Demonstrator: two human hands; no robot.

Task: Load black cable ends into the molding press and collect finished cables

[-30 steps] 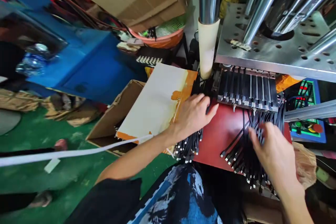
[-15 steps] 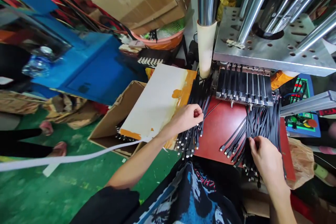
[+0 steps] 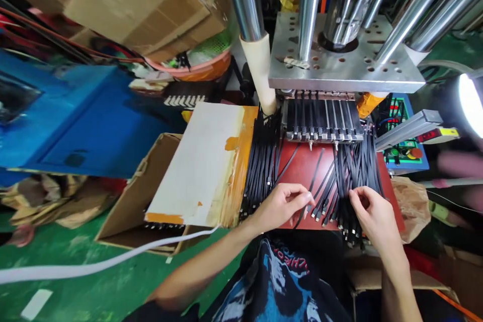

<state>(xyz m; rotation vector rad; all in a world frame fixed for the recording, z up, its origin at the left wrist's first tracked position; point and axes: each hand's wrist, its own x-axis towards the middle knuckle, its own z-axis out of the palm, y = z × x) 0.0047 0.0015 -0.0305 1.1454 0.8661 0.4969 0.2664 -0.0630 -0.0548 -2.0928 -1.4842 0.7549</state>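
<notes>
My left hand (image 3: 285,206) is closed in a pinch at the front of the red-brown board (image 3: 298,161). A thin black cable (image 3: 319,168) runs down into its fingertips. My right hand (image 3: 373,214) is closed too, thumb and finger at the edge of a pile of black flat cables (image 3: 360,166); what they grip is hidden. Metal plugs show at the pile's lower ends. Behind the board, a grooved metal fixture (image 3: 324,121) holds several cables side by side, plugs along its front edge. Another cable bundle (image 3: 260,156) lies left of the board.
A steel press plate (image 3: 343,73) on shiny rods hangs over the fixture. A white taped sheet (image 3: 199,156) lies across an open carton (image 3: 139,186) at left. At right stand a metal bar (image 3: 409,128) and a control box with buttons (image 3: 402,153).
The view has swung right. My left hand has come away from the left bundle to the board's front, nearer my right hand, with a cable in it. My right hand stays at the pile.
</notes>
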